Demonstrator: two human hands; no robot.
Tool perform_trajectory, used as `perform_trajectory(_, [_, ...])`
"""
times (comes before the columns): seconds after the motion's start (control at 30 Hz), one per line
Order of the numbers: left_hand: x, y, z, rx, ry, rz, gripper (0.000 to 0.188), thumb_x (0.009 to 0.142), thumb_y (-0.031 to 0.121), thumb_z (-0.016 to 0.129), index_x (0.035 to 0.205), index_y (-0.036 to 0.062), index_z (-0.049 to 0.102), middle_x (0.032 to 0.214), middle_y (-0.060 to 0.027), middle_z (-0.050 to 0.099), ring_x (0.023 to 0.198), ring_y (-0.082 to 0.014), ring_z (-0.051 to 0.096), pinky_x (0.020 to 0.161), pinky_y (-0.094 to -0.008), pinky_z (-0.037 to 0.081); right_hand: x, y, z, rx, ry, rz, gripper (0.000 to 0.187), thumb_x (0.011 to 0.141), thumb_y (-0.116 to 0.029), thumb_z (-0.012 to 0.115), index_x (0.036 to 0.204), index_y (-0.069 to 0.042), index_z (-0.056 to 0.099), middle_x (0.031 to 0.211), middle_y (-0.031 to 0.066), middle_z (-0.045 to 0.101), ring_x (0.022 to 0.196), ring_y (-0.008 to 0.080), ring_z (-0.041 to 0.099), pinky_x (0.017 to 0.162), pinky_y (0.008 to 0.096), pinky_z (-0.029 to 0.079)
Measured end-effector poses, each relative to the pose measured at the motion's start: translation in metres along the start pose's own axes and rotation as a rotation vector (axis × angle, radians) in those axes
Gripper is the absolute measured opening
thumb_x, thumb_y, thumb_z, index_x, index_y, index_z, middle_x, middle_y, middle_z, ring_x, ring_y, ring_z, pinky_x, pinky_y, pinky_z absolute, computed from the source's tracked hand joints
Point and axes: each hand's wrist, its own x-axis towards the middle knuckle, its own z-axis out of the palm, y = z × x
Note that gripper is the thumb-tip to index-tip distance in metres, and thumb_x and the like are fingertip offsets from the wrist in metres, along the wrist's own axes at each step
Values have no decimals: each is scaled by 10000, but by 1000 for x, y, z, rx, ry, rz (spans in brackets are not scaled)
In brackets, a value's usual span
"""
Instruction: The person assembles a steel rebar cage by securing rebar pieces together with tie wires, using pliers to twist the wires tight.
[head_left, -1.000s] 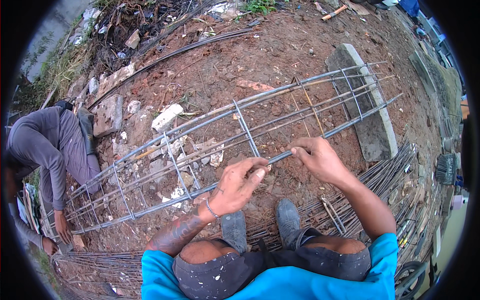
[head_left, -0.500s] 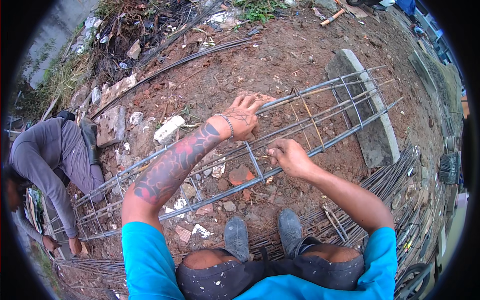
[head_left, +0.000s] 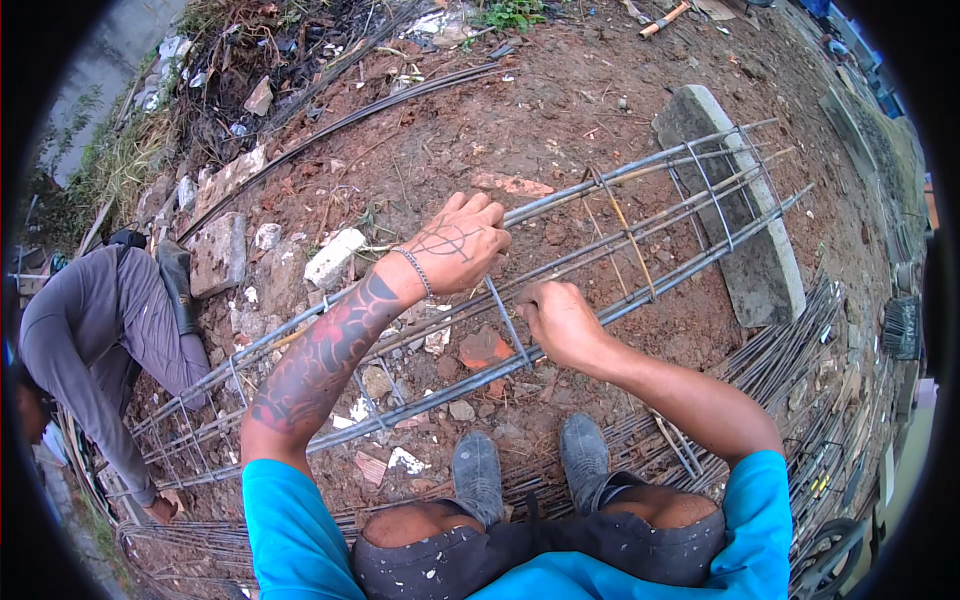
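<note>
A long rebar cage [head_left: 690, 265] runs diagonally before me, its steel bars joined by square stirrups. My left hand [head_left: 462, 243] is curled closed around the upper bar, at the top of a grey stirrup [head_left: 508, 318]. Just right of that stirrup, my right hand [head_left: 558, 318] has its fingers pinched together by the middle bars. Whatever lies between those fingertips is too small or hidden to make out. One yellowish-brown stirrup [head_left: 622, 222] crosses the cage farther right.
A concrete block [head_left: 735, 255] supports the cage's right end. Loose rebar [head_left: 790, 355] lies in bundles at the right and near my boots [head_left: 478, 475]. At the left, a co-worker in grey [head_left: 95, 320] bends over the cage's other end. Rubble [head_left: 335, 257] and more bars lie beyond.
My left hand has shifted slightly left, its fingers now more curled. My right hand has moved left toward the grey stirrup. The co-worker's arms have shifted at the far left.
</note>
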Motion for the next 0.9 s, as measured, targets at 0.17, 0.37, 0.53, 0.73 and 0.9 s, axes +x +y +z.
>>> perform_trajectory(0.17, [-15, 6, -11, -60, 66, -26, 127, 788, 174, 649, 802, 48, 662, 813, -93, 563, 877, -267, 573, 782, -401, 424, 8, -6, 9, 155, -46, 66, 211, 859, -115, 518, 849, 49, 651, 702, 253, 609, 718, 371, 641, 704, 453, 483])
perform_trajectory(0.37, [-40, 38, 1, -74, 334, -77, 92, 729, 120, 687, 768, 41, 659, 797, -81, 562, 829, -268, 570, 719, -390, 434, 5, -8, 15, 203, -11, 95, 245, 867, -182, 565, 897, 37, 671, 699, 222, 618, 699, 343, 640, 679, 424, 479])
perform_trajectory(0.53, [-67, 80, 43, -213, 649, -247, 85, 684, 33, 694, 747, 18, 640, 794, -74, 553, 804, -270, 547, 712, -391, 422, 6, -7, 21, 209, 35, 112, 259, 866, -196, 590, 961, 22, 691, 720, 205, 649, 710, 301, 661, 692, 399, 492])
perform_trajectory(0.73, [-80, 91, 66, -140, 639, -411, 123, 685, 37, 692, 804, 43, 662, 819, -62, 541, 841, -261, 499, 731, -388, 401, 10, -11, 14, 152, 13, 12, 275, 850, -232, 648, 859, 39, 694, 622, 207, 618, 613, 299, 650, 622, 404, 494])
perform_trajectory(0.9, [-77, 90, 58, -104, 644, -439, 169, 720, 81, 687, 885, 51, 672, 848, -87, 558, 876, -288, 520, 751, -394, 412, 5, -13, 20, 60, 141, -6, 268, 854, -187, 637, 760, 63, 657, 576, 222, 589, 562, 359, 628, 548, 428, 482])
